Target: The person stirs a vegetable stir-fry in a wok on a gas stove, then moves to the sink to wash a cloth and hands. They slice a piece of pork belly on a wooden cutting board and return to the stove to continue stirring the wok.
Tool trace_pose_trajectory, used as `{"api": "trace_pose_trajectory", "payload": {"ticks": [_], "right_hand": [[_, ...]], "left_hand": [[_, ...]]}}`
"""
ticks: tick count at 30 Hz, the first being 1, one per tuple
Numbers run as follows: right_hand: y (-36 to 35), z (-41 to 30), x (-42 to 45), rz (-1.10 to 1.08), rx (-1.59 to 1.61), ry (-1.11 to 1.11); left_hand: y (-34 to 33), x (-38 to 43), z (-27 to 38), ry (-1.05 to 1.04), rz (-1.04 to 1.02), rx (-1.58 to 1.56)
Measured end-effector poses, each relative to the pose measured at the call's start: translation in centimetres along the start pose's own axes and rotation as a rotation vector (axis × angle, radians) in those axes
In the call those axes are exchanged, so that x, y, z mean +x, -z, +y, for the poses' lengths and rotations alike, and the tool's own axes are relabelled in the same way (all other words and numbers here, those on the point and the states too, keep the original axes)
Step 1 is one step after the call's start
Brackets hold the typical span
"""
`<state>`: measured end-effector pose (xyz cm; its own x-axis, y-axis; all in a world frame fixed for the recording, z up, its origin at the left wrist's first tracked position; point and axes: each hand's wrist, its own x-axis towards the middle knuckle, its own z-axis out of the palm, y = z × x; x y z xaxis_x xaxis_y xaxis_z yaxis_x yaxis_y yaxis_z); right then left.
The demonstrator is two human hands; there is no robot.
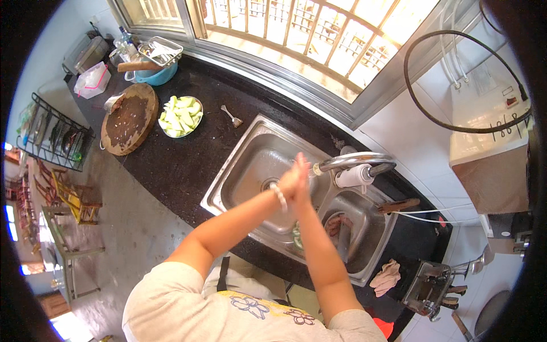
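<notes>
My left hand, with a pale beaded bracelet at the wrist, is pressed palm to palm against my right hand. Both are over the larger basin of the stainless steel double sink, beside the spout of the curved chrome faucet. Fingers of both hands are extended and somewhat blurred; no object shows between them. In the smaller basin lies a bowl with reddish-brown pieces and a cleaver-like blade. A green item at the sink's front edge is partly hidden by my right forearm.
Left on the black counter are a plate of cut pale-green vegetable, a round wooden chopping board, a blue basin and a fork. A pink cloth and a utensil rack lie right of the sink.
</notes>
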<state>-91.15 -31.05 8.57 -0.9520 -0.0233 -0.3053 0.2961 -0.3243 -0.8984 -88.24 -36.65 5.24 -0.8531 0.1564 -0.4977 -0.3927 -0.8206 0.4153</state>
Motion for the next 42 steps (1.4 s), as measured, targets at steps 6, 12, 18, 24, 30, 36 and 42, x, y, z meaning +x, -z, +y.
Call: {"api": "trace_pose_trajectory", "payload": {"ticks": [6,12,18,24,30,36,42], "right_hand": [[4.0,3.3,1.2,-0.079,-0.342,0.058],[0.3,2.0,0.1,-0.029,-0.345,-0.013],[-0.6,-0.9,0.0,0.108,0.138,-0.05],[1.3,0.0,-0.9,-0.094,-1.066,1.183],[4.5,0.9,-0.6,-0.032,-1.208,0.868],[7.3,2.6,2.6,0.761,-0.527,0.034],[21.5,3.2,6.8,0.629,0.484,-0.08]], "left_hand": [[-3.3,0.9,3.3,0.296,0.154,0.072],[0.6,2.9,1.0,0.234,0.031,0.182],[1.5,0.5,1.1,-0.04,-0.103,0.686],[-0.6,-1.3,4.9,0.157,-0.076,-0.056],[-1.4,-2.3,2.2,0.27,-0.053,0.056],[-4.4,-2.9,1.9,0.232,-0.124,0.283],[-1.8,-0.9,5.3,0.06,-0.18,0.097]]}}
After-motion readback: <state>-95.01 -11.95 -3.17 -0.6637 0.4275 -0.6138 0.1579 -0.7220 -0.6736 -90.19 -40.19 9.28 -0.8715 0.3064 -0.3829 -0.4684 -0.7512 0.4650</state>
